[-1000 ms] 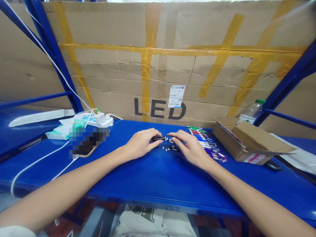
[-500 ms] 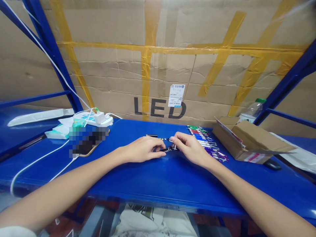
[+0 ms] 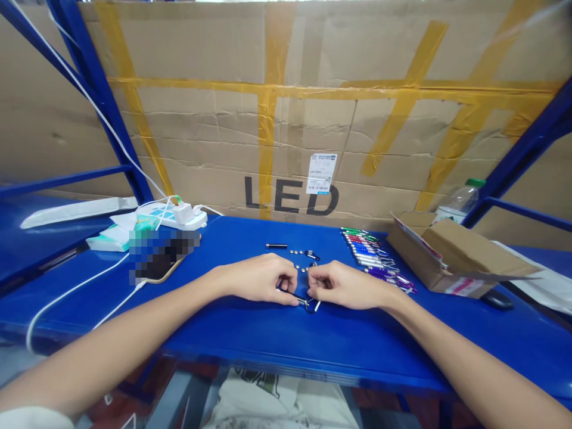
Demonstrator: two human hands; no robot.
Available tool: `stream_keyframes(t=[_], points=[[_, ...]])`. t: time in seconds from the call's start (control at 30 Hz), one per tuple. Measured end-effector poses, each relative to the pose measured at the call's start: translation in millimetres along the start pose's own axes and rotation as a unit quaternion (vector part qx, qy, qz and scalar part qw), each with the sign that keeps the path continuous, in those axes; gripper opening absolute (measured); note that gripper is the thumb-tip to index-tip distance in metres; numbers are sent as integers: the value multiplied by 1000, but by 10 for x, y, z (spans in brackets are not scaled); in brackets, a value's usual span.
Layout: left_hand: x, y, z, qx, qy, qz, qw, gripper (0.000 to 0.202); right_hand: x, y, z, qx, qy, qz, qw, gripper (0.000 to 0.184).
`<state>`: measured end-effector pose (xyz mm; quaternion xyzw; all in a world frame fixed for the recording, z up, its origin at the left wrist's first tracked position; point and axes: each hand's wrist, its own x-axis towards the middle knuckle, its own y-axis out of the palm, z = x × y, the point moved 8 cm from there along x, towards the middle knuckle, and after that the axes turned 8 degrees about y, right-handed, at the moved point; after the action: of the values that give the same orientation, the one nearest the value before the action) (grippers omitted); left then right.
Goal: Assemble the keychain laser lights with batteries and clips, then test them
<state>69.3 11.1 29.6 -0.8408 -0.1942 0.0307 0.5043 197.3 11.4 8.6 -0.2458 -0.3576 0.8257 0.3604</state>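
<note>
My left hand (image 3: pixel 268 277) is closed on a slim black keychain flashlight (image 3: pixel 298 297), held between thumb and fingers just above the blue table. A key ring (image 3: pixel 309 306) with a small pale bar hangs at its right end. Close beside it, my right hand (image 3: pixel 342 285) has its fingertips pressed together; whatever they hold is too small to make out. Just beyond the hands lie several small silver button cells (image 3: pixel 297 252). Behind them are a short black end piece (image 3: pixel 312 255) and a separate black tube (image 3: pixel 276 245).
Rows of coloured keychain flashlights (image 3: pixel 366 253) lie right of my right hand. Further right stand an open cardboard box (image 3: pixel 465 256), a dark mouse-shaped object (image 3: pixel 498 300) and a bottle (image 3: pixel 462 196). On the left are a phone (image 3: pixel 167 256), a power strip (image 3: pixel 192 217) and white cables.
Both hands have come nearer the table's front edge, with the flashlight. My right hand has moved off the black end piece, and the button cells show more fully.
</note>
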Motion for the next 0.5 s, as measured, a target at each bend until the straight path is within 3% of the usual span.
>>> stream_keyframes(t=[0.13, 0.27, 0.4, 0.5], points=[[-2, 27, -37, -6, 8, 10, 1000, 26, 4, 9, -5, 5, 2, -1, 1000, 19], [-7, -16, -6, 3, 1, -9, 1000, 33, 32, -75, -38, -8, -1, -73, 997, 30], [-49, -206, 147, 145, -52, -80, 985, 29, 38, -158, -94, -37, 2, -135, 990, 32], [-81, -249, 227, 229, -77, -78, 967, 28, 37, -169, -126, -52, 9, -143, 988, 30]])
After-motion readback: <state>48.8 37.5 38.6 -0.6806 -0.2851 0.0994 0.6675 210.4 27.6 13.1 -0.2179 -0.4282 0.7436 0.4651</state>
